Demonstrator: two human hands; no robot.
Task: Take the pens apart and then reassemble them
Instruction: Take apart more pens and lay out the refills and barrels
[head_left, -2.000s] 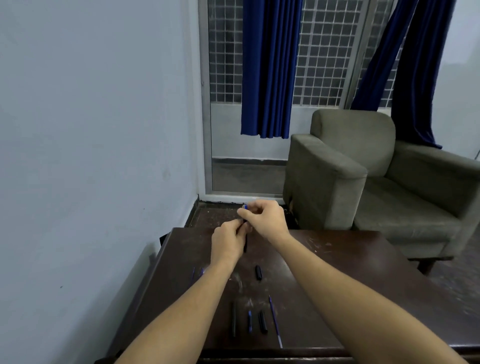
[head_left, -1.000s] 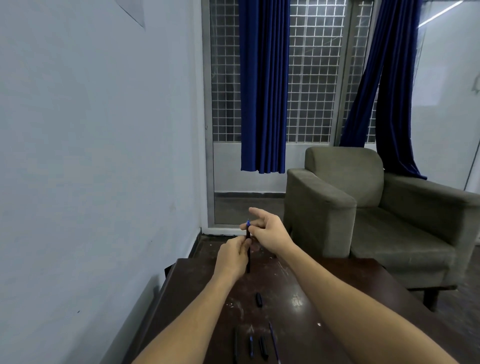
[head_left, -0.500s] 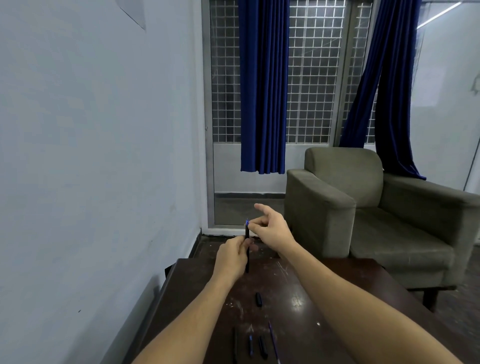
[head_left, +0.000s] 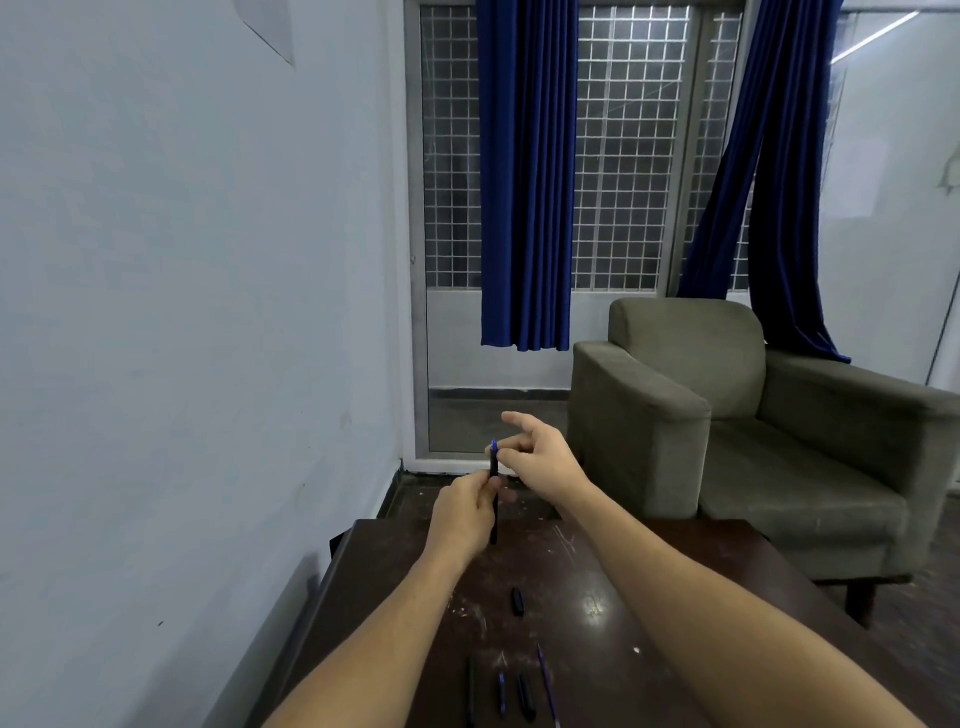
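My left hand (head_left: 464, 512) grips a thin black pen barrel (head_left: 493, 499) upright above the far edge of the dark table (head_left: 675, 566). A blue tip shows at the barrel's top. My right hand (head_left: 540, 457) pinches the barrel just below that blue tip with thumb and bent fingers, index finger stretched out. On the table lie loose pen parts: a short black cap (head_left: 517, 601) in the middle, and near the front edge a black barrel (head_left: 470, 691), a small blue piece (head_left: 502, 688), a black piece (head_left: 525, 696) and a thin blue refill (head_left: 548, 680).
A pale wall runs along the table's left side. An olive armchair (head_left: 753, 431) stands beyond the table at the right. Behind are a grilled glass door and blue curtains (head_left: 527, 176).
The head has tilted up, so the table sits lower in view. My right hand opened its index finger outward while its other fingers stay on the pen's top. The left hand keeps its grip.
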